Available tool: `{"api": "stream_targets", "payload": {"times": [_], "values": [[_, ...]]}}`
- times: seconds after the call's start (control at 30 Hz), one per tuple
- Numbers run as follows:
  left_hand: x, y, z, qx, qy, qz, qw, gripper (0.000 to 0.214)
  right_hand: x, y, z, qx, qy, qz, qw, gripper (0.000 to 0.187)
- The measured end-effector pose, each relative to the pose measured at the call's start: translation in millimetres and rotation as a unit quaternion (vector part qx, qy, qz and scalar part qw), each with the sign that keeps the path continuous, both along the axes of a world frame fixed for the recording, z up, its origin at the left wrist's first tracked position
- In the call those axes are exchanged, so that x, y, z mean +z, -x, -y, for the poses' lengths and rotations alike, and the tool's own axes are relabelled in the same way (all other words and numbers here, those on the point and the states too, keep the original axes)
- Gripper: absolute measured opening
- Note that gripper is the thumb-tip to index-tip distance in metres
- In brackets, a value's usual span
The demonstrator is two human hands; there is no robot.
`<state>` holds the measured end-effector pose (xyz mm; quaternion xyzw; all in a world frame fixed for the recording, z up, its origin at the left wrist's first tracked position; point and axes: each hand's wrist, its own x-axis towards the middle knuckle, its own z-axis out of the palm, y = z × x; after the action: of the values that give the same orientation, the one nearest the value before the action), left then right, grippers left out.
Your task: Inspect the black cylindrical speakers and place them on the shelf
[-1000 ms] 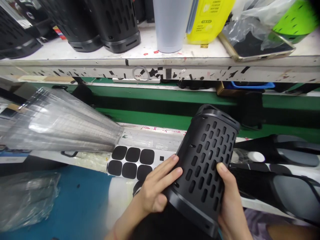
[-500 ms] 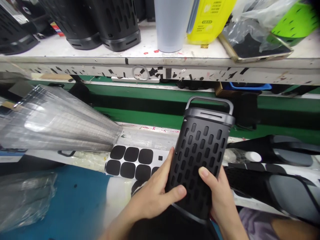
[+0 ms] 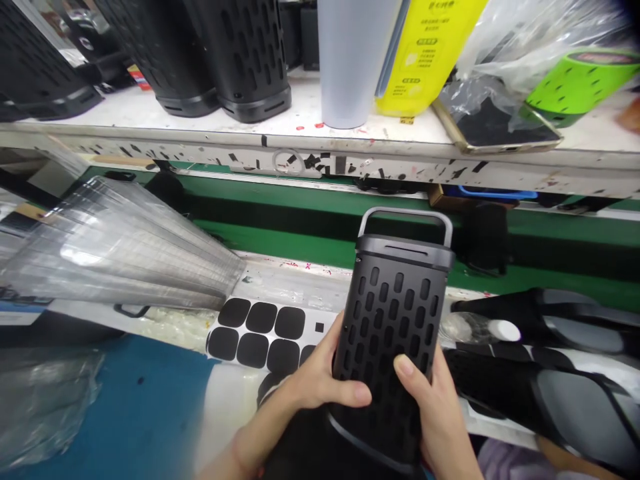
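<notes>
A tall black perforated housing (image 3: 393, 313) with a grey handle on top stands upright in front of me. My left hand (image 3: 313, 383) wraps its lower left side, thumb across the front. Gripping the lower right side is my right hand (image 3: 430, 407), thumb also on the front face. Just left of my hands, on the bench, lies a white sheet of black rounded-square pads (image 3: 255, 330).
A stack of clear plastic trays (image 3: 115, 243) leans at the left above a blue mat (image 3: 145, 407). Black moulded parts (image 3: 545, 373) lie at the right. The white shelf (image 3: 310, 143) above carries black housings (image 3: 240, 53), a grey cup (image 3: 353, 60), a yellow bottle and green tape.
The housing has been turned from tilted to upright, handle up. Both hands have slid lower on its sides, and the view has shifted slightly downward.
</notes>
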<state>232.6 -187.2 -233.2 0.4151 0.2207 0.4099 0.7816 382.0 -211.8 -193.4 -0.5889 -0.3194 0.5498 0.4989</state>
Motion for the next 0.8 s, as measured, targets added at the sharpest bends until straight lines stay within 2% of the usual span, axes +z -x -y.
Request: {"api": "stream_targets", "payload": {"times": [0.13, 0.27, 0.33, 0.4, 0.47, 0.5, 0.57, 0.63, 0.67, 0.7, 0.73, 0.77, 0.8], "values": [[6.3, -1.7, 0.5, 0.012, -0.025, -0.006, 1.000, 0.092, -0.5, 0.4, 2.2, -0.010, 0.011, -0.024, 1.000, 0.096], [7.9, -4.5, -1.9, 0.030, -0.051, 0.002, 0.998, 0.092, -11.4, -7.6, 4.6, -0.006, 0.005, -0.040, 0.999, 0.089], [4.2, -6.8, -2.2, 0.045, -0.065, 0.015, 0.997, 0.094, -19.7, -16.9, 5.2, 0.008, -0.023, 0.014, 1.000, 0.081], [-1.8, -9.8, -0.3, 0.076, -0.074, 0.008, 0.994, 0.100, -25.0, -24.8, 5.1, 0.021, -0.077, 0.147, 0.986, 0.075], [-6.1, -13.0, 4.4, 0.128, -0.095, -0.069, 0.985, 0.107, -24.6, -25.9, 3.3, 0.039, -0.107, 0.230, 0.966, 0.075], [-5.9, -14.3, 7.4, 0.158, -0.110, -0.139, 0.971, 0.112, -22.7, -23.4, 1.3, 0.048, -0.105, 0.227, 0.967, 0.083], [1.8, -14.1, 13.5, 0.206, -0.132, -0.313, 0.918, 0.121, -19.2, -15.1, -5.2, 0.039, -0.066, 0.149, 0.986, 0.108], [18.1, -8.4, 16.8, 0.201, -0.133, -0.448, 0.861, 0.128, -20.9, -9.5, -14.3, 0.004, -0.034, 0.081, 0.996, 0.117], [27.3, -3.3, 16.5, 0.178, -0.130, -0.480, 0.849, 0.126, -24.6, -9.8, -18.6, -0.012, -0.022, 0.055, 0.998, 0.109], [35.5, 2.7, 14.7, 0.144, -0.132, -0.484, 0.853, 0.119, -30.1, -12.3, -22.0, -0.019, -0.010, 0.025, 0.999, 0.094], [41.4, 8.9, 11.5, 0.122, -0.137, -0.461, 0.868, 0.105, -36.9, -16.9, -24.0, -0.016, 0.001, -0.006, 1.000, 0.077], [44.1, 14.1, 7.0, 0.113, -0.142, -0.417, 0.891, 0.081, -44.4, -22.6, -24.5, -0.007, 0.010, -0.033, 0.999, 0.066], [43.1, 17.5, 1.8, 0.124, -0.135, -0.355, 0.917, 0.060, -52.1, -28.7, -23.6, 0.002, 0.020, -0.057, 0.998, 0.061]]}}
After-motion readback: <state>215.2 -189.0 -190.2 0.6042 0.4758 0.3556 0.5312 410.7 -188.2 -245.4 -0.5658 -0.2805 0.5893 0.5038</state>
